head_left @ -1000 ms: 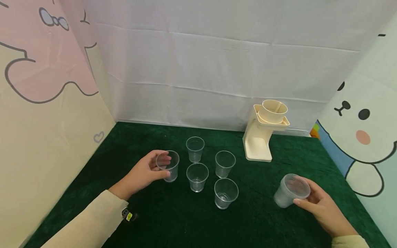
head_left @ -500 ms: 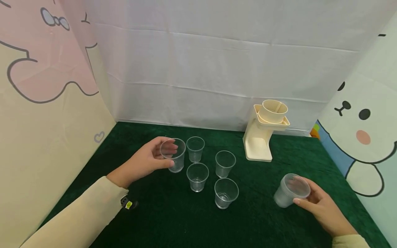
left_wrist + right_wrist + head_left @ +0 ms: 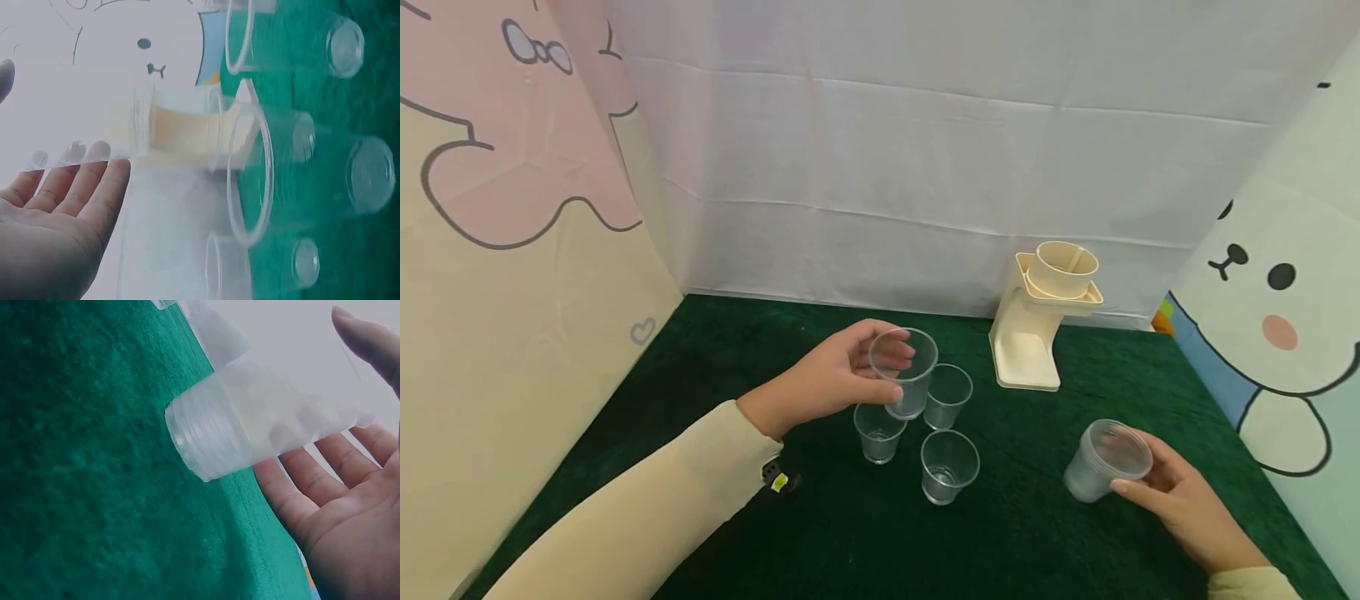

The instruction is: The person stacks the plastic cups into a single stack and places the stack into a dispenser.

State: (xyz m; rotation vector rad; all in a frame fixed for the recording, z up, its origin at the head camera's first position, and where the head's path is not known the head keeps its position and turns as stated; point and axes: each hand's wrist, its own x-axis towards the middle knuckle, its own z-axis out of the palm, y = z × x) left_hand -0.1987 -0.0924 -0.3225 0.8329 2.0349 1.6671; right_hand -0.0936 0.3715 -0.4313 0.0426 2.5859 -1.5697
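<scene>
My left hand (image 3: pixel 835 371) grips a clear plastic cup (image 3: pixel 916 392) by its side, thumb in front and fingers behind. It is raised above the cloth, mouth up, overlapping the standing cups. Beneath it stand a left cup (image 3: pixel 877 442), a back cup (image 3: pixel 951 396) and a front cup (image 3: pixel 950 471). Another upright cup is hidden behind the hand in the head view. In the left wrist view, a cup (image 3: pixel 312 178) stands beyond the fingers (image 3: pixel 106 194). On the right, my right hand (image 3: pixel 1187 500) holds a stack of nested clear cups (image 3: pixel 1093 471), slightly tilted, thumb and fingers around its side.
A cream plastic stand (image 3: pixel 1026 354) with a round cup-like holder (image 3: pixel 1063 271) on top stands at the back right. Dark green cloth (image 3: pixel 820 533) covers the table. A white curtain (image 3: pixel 850 167) hangs behind, with printed cartoon panels on both sides.
My left hand has lifted its cup and carried it rightward and slightly away, over the standing cups, covering the far one. The right hand and its stack have stayed in place.
</scene>
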